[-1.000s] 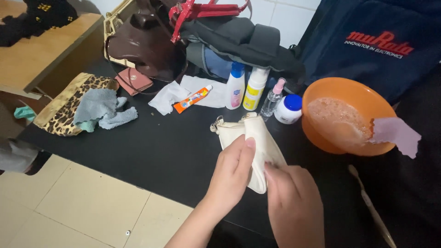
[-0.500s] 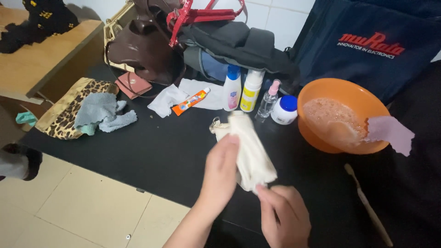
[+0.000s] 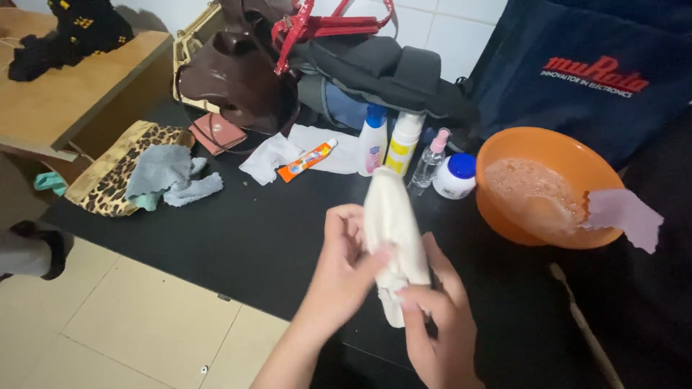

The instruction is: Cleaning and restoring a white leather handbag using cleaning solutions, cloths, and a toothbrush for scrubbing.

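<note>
A black tabletop stands over pale floor tiles, cluttered along its back edge. Above it I hold a cream-coloured rolled cloth upright between both hands. My left hand wraps its side, fingers curled onto the fabric; my right hand pinches its lower end. Just beyond stand a white lotion bottle with blue cap and an orange plastic bowl of foamy liquid.

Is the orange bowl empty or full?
Partly full: the orange bowl holds frothy, cloudy liquid that sits well below its rim.
</note>
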